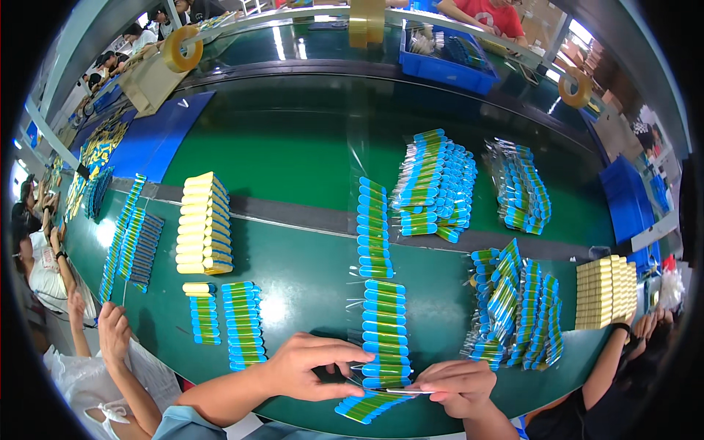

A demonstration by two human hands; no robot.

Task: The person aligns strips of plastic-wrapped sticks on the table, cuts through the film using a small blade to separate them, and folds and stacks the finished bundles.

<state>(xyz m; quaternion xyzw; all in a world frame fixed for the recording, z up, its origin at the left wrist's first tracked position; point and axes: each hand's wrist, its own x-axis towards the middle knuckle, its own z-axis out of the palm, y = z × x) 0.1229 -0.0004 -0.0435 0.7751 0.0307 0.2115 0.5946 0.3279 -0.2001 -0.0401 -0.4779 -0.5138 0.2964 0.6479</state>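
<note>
A strip of rounded blue-and-green pieces in clear film runs toward me on the green table. My left hand has its index fingertip and thumb at the strip's near left edge, curled in a loose grip. My right hand pinches a thin pale edge at the strip's near right corner; what that edge belongs to is partly hidden by the fingers. Under both hands, another blue-and-green strip lies slantwise at the table edge. Just beyond, a similar strip continues in line.
Stacked yellow pieces stand left, another yellow stack right. Piled filmed strips lie at right and on the belt. Shorter strips lie by my left forearm. Tape rolls hang overhead. Co-workers' arms flank me.
</note>
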